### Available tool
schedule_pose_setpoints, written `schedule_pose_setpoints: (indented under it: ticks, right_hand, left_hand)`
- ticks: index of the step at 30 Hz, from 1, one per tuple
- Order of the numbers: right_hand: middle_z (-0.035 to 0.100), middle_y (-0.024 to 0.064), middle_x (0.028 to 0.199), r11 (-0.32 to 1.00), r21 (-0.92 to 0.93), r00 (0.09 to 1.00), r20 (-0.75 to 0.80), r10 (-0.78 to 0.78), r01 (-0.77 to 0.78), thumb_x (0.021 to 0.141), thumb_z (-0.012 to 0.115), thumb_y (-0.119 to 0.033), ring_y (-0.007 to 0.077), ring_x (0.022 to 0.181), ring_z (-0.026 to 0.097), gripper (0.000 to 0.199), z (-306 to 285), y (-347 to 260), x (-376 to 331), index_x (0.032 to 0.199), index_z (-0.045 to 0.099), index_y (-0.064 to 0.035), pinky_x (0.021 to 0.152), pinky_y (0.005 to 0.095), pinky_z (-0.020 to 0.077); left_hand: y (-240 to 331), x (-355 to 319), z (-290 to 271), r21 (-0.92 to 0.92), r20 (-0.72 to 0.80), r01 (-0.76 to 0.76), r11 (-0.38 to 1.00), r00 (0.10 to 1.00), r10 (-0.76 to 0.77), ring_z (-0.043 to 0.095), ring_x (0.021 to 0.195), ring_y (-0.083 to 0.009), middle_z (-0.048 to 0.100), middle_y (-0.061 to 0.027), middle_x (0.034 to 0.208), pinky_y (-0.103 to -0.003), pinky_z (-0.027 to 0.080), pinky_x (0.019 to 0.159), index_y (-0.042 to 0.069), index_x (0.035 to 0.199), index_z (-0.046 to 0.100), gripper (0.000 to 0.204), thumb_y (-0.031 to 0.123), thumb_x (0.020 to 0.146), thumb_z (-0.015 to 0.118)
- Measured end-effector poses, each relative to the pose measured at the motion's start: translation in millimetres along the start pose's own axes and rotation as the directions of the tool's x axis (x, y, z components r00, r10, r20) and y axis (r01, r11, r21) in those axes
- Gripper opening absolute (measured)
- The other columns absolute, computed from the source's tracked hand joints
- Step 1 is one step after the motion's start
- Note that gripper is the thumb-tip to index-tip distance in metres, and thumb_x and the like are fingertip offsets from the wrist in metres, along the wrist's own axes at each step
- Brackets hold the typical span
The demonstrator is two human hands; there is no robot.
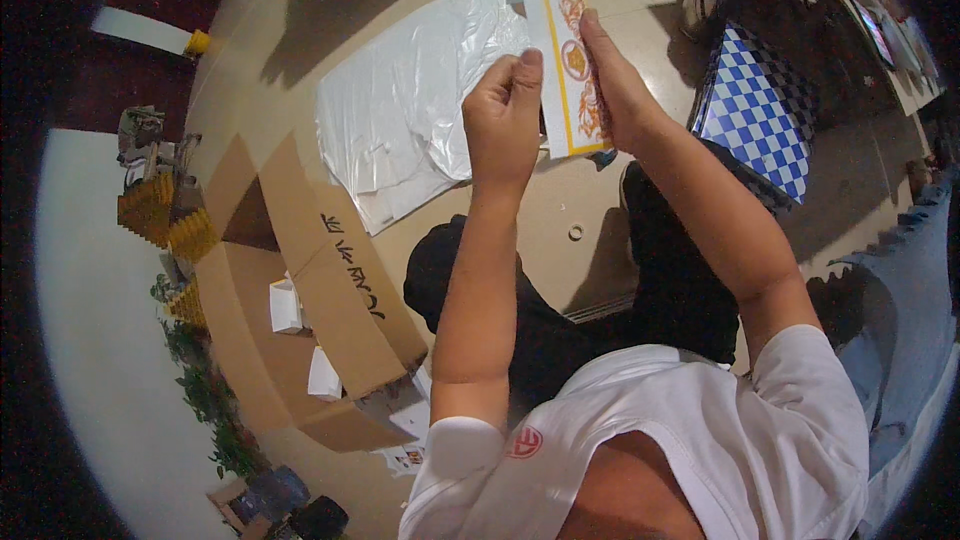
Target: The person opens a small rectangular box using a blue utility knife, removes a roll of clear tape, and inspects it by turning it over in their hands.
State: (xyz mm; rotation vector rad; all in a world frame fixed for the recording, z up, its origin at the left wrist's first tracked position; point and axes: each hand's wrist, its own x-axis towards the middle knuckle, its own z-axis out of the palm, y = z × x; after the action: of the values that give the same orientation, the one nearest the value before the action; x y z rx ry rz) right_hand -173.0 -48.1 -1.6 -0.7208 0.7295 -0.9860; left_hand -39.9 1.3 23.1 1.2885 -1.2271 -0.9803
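White flat card (568, 70) with a yellow border and orange print, held up in both hands over the floor (560, 240). Only the head view to go on.

Left hand (503, 115): closed into a loose fist, thumb up, pinching the card's left edge between thumb and curled fingers. Right hand (612, 80): fingers straight and pressed together, flat against the printed face, thumb hidden behind, so it clamps the right side.

Just beyond the left hand, clear plastic sheets (410, 115) lie spread on the floor, looking like emptied wrapping. Well to the left of and below the left hand sits an open cardboard box (300, 300) with small white items inside. To the right of the right hand lies a blue-and-white checkered bag (760, 120). Small white ring (576, 232) on the floor below both hands, near the knees.

Judgement: step in hand looks like folding or opening out a flat-packed printed carton blank, early stage, nothing erected yet. Next move probably needs the left pinch to hold the edge fixed while the right hand bends the panel along a crease. Can't tell where the crease runs.
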Motion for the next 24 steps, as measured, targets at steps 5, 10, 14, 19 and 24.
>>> schedule_pose_setpoints:
  ticks: [5, 10, 14, 19, 24]
  right_hand:
    - [0.069, 0.0078, 0.089, 0.999, 0.040, 1.000, -0.023, -0.013, 0.014, 0.096, 0.035, -0.059, 0.0162, 0.073, 0.070, 0.060, -9, -13, 2, 0.116, 0.059, -0.0081, 0.060, 0.0281, 0.0587]
    - [0.070, 0.0084, 0.092, 0.991, 0.013, 0.986, 0.105, 0.128, -0.130, 0.098, 0.032, -0.057, 0.0167, 0.075, 0.070, 0.058, -20, -9, 7, 0.118, 0.056, -0.0076, 0.064, 0.0312, 0.0588]
    - [0.068, 0.0111, 0.100, 0.998, -0.005, 0.998, 0.021, 0.061, -0.060, 0.096, 0.038, -0.057, 0.0183, 0.087, 0.069, 0.062, -12, -3, 13, 0.121, 0.053, -0.0021, 0.072, 0.0302, 0.0565]
    - [0.044, 0.0213, 0.136, 0.682, -0.657, 0.893, -0.031, -0.449, 0.321, 0.092, 0.051, -0.052, 0.0327, 0.123, 0.049, 0.070, -17, 6, 12, 0.139, 0.040, -0.0021, 0.104, 0.0385, 0.0365]
    - [0.036, 0.0193, 0.144, 0.663, -0.593, 0.884, 0.219, -0.412, 0.456, 0.088, 0.065, -0.038, 0.0350, 0.125, 0.045, 0.072, 9, 9, -19, 0.145, 0.034, -0.0084, 0.098, 0.0417, 0.0451]
  left_hand:
    - [6, -10, -7, -0.112, 0.321, 0.003, 0.994, 0.946, 0.033, 0.046, 0.071, -0.0042, 0.056, 0.0040, 0.078, -0.021, 0.039, 0.063, 0.004, 0.091, 0.062, 0.023, 0.027, 0.092, 0.064]
    - [-3, -8, -10, -0.197, 0.425, 0.080, 0.977, 0.905, 0.012, 0.048, 0.073, -0.0048, 0.059, 0.0034, 0.082, -0.021, 0.041, 0.066, 0.004, 0.096, 0.062, 0.021, 0.024, 0.091, 0.065]
    - [-14, -3, -5, -0.323, 0.212, 0.036, 0.946, 0.977, 0.035, 0.053, 0.074, -0.0063, 0.062, 0.0005, 0.085, -0.021, 0.044, 0.067, 0.004, 0.098, 0.062, 0.019, 0.021, 0.091, 0.065]
    - [-30, 8, -6, -0.372, -0.192, -0.080, 0.925, 0.981, 0.008, 0.056, 0.074, -0.0082, 0.063, -0.0032, 0.086, -0.023, 0.045, 0.068, -0.001, 0.094, 0.060, 0.022, 0.021, 0.093, 0.063]
    - [-26, 9, -10, -0.535, -0.325, -0.122, 0.836, 0.943, -0.071, 0.061, 0.080, -0.0123, 0.064, -0.0074, 0.092, -0.026, 0.051, 0.071, -0.001, 0.098, 0.056, 0.024, 0.021, 0.092, 0.064]
